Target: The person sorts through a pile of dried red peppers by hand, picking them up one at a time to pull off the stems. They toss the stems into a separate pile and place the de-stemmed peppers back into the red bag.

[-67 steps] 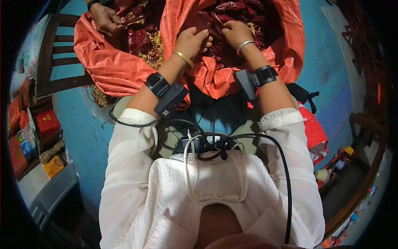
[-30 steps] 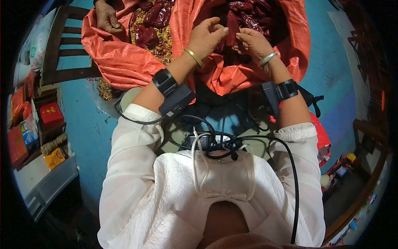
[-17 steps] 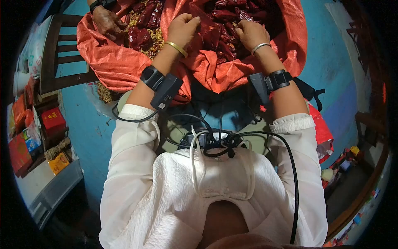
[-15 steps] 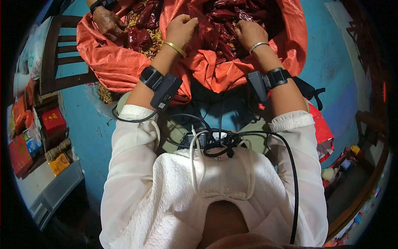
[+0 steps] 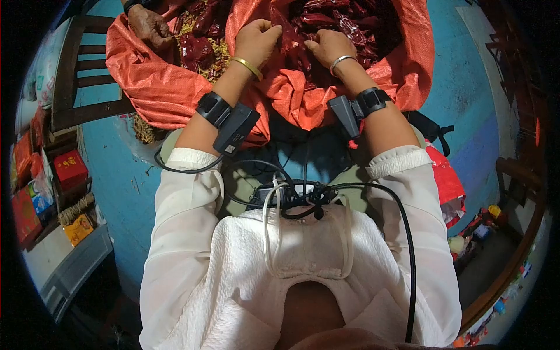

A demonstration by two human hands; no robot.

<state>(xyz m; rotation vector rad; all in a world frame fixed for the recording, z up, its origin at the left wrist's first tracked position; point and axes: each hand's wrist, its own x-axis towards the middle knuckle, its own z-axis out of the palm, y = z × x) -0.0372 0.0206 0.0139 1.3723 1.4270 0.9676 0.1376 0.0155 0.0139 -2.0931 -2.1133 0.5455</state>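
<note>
My left hand (image 5: 256, 44) is closed at the left side of an orange-red woven sack (image 5: 303, 108), its fingers curled on a dark red dried chili pepper (image 5: 293, 42). Close by on the right, my right hand (image 5: 331, 48) has its thumb and fingers drawn together beside that pepper; what lies in the pinch is hidden. Beneath and behind both hands, more glossy dried chili peppers (image 5: 359, 29) fill the sack. Both wrists carry bangles and strapped black devices.
Another person's hand (image 5: 150, 28) rests at a second sack opening (image 5: 140, 81) holding peppers and yellowish bits (image 5: 219, 58). A dark wooden chair (image 5: 70, 76) stands at left. Black cables (image 5: 402, 233) run across my lap. A red bag (image 5: 446, 181) lies at right on the blue floor (image 5: 466, 87).
My right hand has moved left from over the pepper pile to beside the pepper at my left hand. My left hand has hardly moved. The other person's hand shifted slightly up and left.
</note>
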